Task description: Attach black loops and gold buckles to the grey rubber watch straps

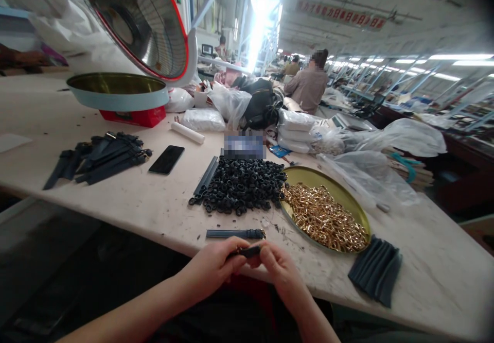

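Both hands meet at the table's front edge around a short dark strap [250, 252]. My left hand [219, 260] pinches its left end, where a bit of metal is partly hidden by the fingers. The right end is gripped between the thumb and fingers of my right hand [276, 264]. Just beyond them a dark strap with a buckle [231, 234] lies flat. Behind that strap is a heap of small black loops [247, 183]. Gold buckles [324, 214] fill much of an oval tray [347, 191] to the right.
Dark buckled straps [104, 157] and a phone [167, 159] lie left; more dark strips [376, 271] lie right. A heater [142, 23], an oval tin [116, 93] on a red box and plastic bags [204, 119] stand behind. A person [309, 85] is farther back.
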A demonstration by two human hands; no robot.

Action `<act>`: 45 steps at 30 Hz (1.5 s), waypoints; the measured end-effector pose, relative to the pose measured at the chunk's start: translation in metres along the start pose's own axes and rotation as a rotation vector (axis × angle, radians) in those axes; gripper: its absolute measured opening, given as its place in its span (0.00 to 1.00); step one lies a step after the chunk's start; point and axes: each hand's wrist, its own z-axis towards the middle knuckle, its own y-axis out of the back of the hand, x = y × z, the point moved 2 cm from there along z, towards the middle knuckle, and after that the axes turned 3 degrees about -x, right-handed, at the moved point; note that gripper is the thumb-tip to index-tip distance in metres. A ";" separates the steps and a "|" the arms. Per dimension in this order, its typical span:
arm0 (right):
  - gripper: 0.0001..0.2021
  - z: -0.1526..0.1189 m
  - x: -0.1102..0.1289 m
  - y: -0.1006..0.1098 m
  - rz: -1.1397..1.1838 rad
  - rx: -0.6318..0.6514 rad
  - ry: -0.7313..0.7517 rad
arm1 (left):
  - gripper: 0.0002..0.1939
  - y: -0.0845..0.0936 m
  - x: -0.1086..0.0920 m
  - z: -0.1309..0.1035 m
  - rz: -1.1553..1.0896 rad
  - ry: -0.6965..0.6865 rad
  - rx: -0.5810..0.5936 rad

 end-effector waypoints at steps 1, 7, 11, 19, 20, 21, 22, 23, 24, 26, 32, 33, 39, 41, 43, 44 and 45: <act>0.20 0.014 -0.003 0.013 -0.099 -0.083 0.011 | 0.12 0.001 0.002 0.005 0.027 -0.006 0.002; 0.07 0.099 -0.030 0.067 -0.748 -0.387 0.082 | 0.12 0.008 0.012 0.039 0.069 0.063 -0.048; 0.03 0.117 -0.043 0.071 -0.780 -0.367 0.057 | 0.13 0.012 0.013 0.052 0.030 0.112 -0.040; 0.12 0.084 -0.031 0.057 -0.266 -0.310 -0.102 | 0.12 0.013 0.002 0.064 0.026 0.076 -0.177; 0.13 0.076 -0.027 0.051 -0.090 -0.258 -0.154 | 0.12 0.011 0.001 0.064 0.018 0.053 -0.200; 0.14 0.069 -0.022 0.043 0.061 -0.202 -0.194 | 0.13 0.009 0.001 0.062 0.013 0.032 -0.211; 0.14 0.061 -0.017 0.037 0.162 -0.150 -0.218 | 0.13 0.007 0.000 0.060 0.011 0.017 -0.207; 0.13 0.054 -0.012 0.030 0.223 -0.111 -0.227 | 0.14 0.005 0.000 0.057 0.018 0.009 -0.190; 0.13 0.047 -0.007 0.026 0.251 -0.091 -0.223 | 0.14 0.003 -0.001 0.053 0.032 0.008 -0.167; 0.13 0.035 0.000 0.020 0.256 -0.109 -0.189 | 0.14 0.000 -0.002 0.042 0.069 0.015 -0.116; 0.15 0.007 0.005 0.011 0.195 -0.121 -0.120 | 0.13 0.000 -0.010 0.011 0.152 -0.005 -0.047; 0.14 0.003 0.004 0.010 0.186 -0.109 -0.127 | 0.13 -0.001 -0.011 0.007 0.156 -0.011 -0.051; 0.11 -0.014 0.000 -0.004 0.364 -0.097 -0.200 | 0.13 -0.012 -0.015 -0.008 0.154 -0.111 -0.163; 0.11 -0.017 -0.001 -0.010 0.449 -0.102 -0.232 | 0.13 -0.015 -0.014 -0.010 0.122 -0.143 -0.226; 0.12 -0.019 -0.002 -0.014 0.479 -0.124 -0.237 | 0.11 -0.017 -0.013 -0.013 0.082 -0.160 -0.243; 0.12 -0.020 -0.002 -0.015 0.467 -0.141 -0.226 | 0.09 -0.017 -0.012 -0.014 0.061 -0.155 -0.231; 0.12 -0.020 -0.002 -0.016 0.441 -0.156 -0.212 | 0.10 -0.017 -0.012 -0.016 0.041 -0.147 -0.208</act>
